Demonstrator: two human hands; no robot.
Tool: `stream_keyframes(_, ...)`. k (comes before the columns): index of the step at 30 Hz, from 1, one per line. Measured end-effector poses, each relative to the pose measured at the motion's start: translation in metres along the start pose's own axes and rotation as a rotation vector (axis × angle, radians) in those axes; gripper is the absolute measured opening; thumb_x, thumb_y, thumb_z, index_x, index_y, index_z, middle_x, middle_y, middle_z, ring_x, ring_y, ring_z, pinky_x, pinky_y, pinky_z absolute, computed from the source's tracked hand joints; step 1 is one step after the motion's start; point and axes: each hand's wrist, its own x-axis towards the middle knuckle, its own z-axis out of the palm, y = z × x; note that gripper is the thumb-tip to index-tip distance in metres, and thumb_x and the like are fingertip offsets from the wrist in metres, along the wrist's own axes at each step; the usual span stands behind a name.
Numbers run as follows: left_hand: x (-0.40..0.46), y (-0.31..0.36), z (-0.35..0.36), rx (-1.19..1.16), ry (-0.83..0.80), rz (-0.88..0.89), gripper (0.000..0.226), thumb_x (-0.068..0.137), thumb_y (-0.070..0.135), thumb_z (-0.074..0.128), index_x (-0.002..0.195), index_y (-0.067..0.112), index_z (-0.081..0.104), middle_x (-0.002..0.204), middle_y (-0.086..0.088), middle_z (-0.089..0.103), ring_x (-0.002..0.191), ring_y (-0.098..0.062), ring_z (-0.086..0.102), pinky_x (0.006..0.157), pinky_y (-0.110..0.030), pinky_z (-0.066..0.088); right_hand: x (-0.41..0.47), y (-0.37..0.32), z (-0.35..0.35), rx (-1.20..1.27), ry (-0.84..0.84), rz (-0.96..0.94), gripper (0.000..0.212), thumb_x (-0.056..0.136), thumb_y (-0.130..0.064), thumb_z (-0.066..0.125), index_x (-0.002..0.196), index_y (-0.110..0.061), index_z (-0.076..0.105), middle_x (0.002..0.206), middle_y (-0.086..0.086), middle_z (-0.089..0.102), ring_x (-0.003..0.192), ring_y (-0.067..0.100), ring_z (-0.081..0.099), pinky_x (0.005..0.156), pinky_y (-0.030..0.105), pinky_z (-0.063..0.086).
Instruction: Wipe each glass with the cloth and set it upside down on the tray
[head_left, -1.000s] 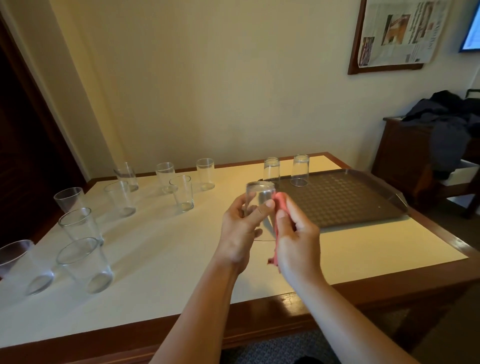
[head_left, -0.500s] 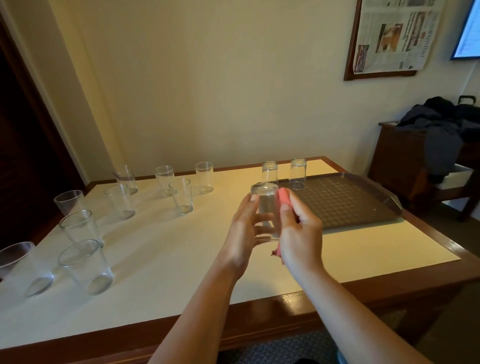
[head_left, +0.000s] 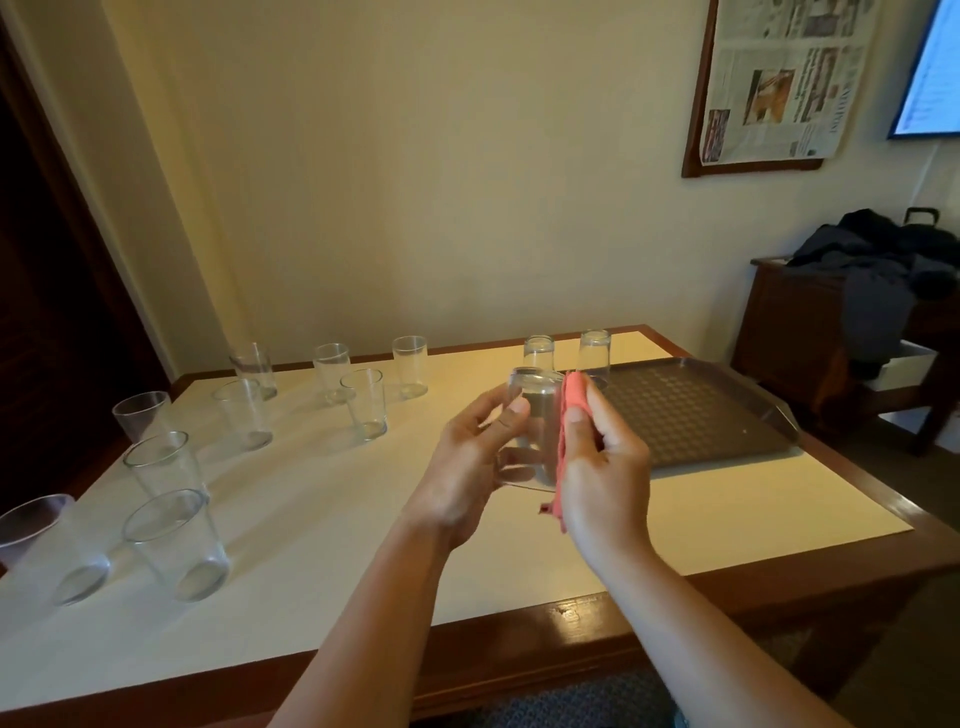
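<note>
At my nine o'clock the unwiped glasses (head_left: 175, 543) stand mouth up along the table (head_left: 322, 519). My left hand (head_left: 467, 467) curls round the glass (head_left: 535, 415) I'm working on, thumb on its near side; a second ago it was tilted, now it is base up and carried nearer the tray. My right hand (head_left: 605, 462) pinches the pink cloth (head_left: 569, 415) against its right wall. At two o'clock two finished glasses (head_left: 594, 351) sit inverted at the far left corner of the tray (head_left: 701, 415). I judge the wiping nearly done, setting-down next
</note>
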Motion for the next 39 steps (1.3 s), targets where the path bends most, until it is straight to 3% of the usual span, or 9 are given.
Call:
stream_keyframes(4, -0.002, -0.001, 0.005, 0.042, 0.154, 0.057, 0.037, 0.09, 0.053, 0.074, 0.118, 0.029, 0.072, 0.091, 0.01, 0.071, 0.078, -0.012, 0.06, 0.07, -0.03, 0.045, -0.02, 0.006, 0.007, 0.005, -0.077, -0.031, 0.034, 0.103, -0.021, 0.049, 0.132, -0.04, 0.052, 0.114, -0.037, 0.058, 0.112, -0.014, 0.055, 0.084, 0.004, 0.045)
stream_keyframes(8, -0.009, 0.002, 0.007, -0.027, 0.004, -0.116, 0.03, 0.105, 0.053, 0.047, 0.123, 0.045, 0.07, 0.121, -0.008, 0.075, 0.105, -0.03, 0.073, 0.083, -0.04, 0.055, 0.01, 0.0, -0.001, 0.031, -0.017, 0.01, 0.035, 0.104, -0.021, 0.049, 0.136, -0.03, 0.056, 0.115, -0.026, 0.062, 0.107, -0.015, 0.057, 0.083, 0.007, 0.05)
stream_keyframes(15, 0.001, -0.002, 0.016, 0.113, 0.229, 0.072, 0.033, 0.092, 0.049, 0.072, 0.116, 0.025, 0.073, 0.091, 0.011, 0.075, 0.085, -0.015, 0.063, 0.076, -0.033, 0.045, -0.022, 0.009, -0.002, 0.056, -0.062, 0.02, 0.035, 0.102, -0.019, 0.051, 0.135, -0.032, 0.054, 0.123, -0.022, 0.061, 0.109, -0.014, 0.057, 0.083, 0.009, 0.052)
stream_keyframes(19, -0.001, -0.004, 0.023, 0.045, -0.013, -0.052, 0.028, 0.108, 0.042, 0.051, 0.128, 0.036, 0.069, 0.116, -0.008, 0.074, 0.095, -0.022, 0.07, 0.077, -0.032, 0.054, 0.013, 0.004, -0.018, 0.046, 0.023, 0.055, 0.034, 0.103, -0.022, 0.05, 0.134, -0.033, 0.058, 0.117, -0.027, 0.063, 0.112, -0.001, 0.061, 0.093, 0.034, 0.057)
stream_keyframes(24, 0.013, -0.01, 0.024, 0.062, 0.136, 0.102, 0.035, 0.095, 0.037, 0.074, 0.126, 0.022, 0.067, 0.098, 0.005, 0.075, 0.078, -0.009, 0.065, 0.069, -0.027, 0.048, -0.008, 0.008, -0.015, 0.041, -0.018, 0.017, 0.035, 0.102, -0.02, 0.051, 0.133, -0.035, 0.053, 0.121, -0.029, 0.058, 0.108, -0.016, 0.057, 0.091, 0.014, 0.052)
stream_keyframes(28, 0.015, -0.006, 0.031, 0.062, 0.06, -0.006, 0.027, 0.108, 0.041, 0.049, 0.124, 0.03, 0.068, 0.108, -0.006, 0.076, 0.09, -0.025, 0.071, 0.069, -0.029, 0.057, 0.006, 0.016, -0.02, 0.02, 0.007, 0.059, 0.037, 0.102, -0.023, 0.05, 0.138, -0.031, 0.056, 0.122, -0.013, 0.067, 0.104, 0.0, 0.063, 0.093, 0.031, 0.056)
stream_keyframes(31, 0.018, -0.004, 0.03, 0.085, -0.079, -0.056, 0.027, 0.108, 0.038, 0.05, 0.128, 0.033, 0.068, 0.118, -0.01, 0.075, 0.097, -0.033, 0.073, 0.074, -0.032, 0.058, 0.028, 0.012, -0.03, 0.02, 0.062, 0.082, 0.036, 0.103, -0.025, 0.049, 0.139, -0.03, 0.055, 0.116, -0.024, 0.063, 0.108, 0.001, 0.063, 0.089, 0.037, 0.059)
stream_keyframes(35, 0.026, -0.008, 0.03, 0.062, 0.118, 0.102, 0.025, 0.098, 0.036, 0.07, 0.12, 0.025, 0.073, 0.103, -0.001, 0.076, 0.087, -0.016, 0.067, 0.076, -0.035, 0.05, 0.001, 0.016, -0.02, 0.017, -0.006, 0.063, 0.037, 0.101, -0.026, 0.05, 0.137, -0.034, 0.055, 0.114, -0.034, 0.06, 0.111, -0.007, 0.058, 0.089, 0.02, 0.055)
stream_keyframes(39, 0.023, -0.012, 0.033, 0.074, 0.059, -0.025, 0.032, 0.106, 0.049, 0.047, 0.118, 0.036, 0.075, 0.115, 0.0, 0.077, 0.106, -0.025, 0.072, 0.082, -0.036, 0.055, 0.009, 0.021, -0.021, 0.007, 0.033, 0.058, 0.036, 0.103, -0.022, 0.049, 0.136, -0.033, 0.053, 0.115, -0.033, 0.057, 0.105, -0.019, 0.056, 0.08, 0.011, 0.053)
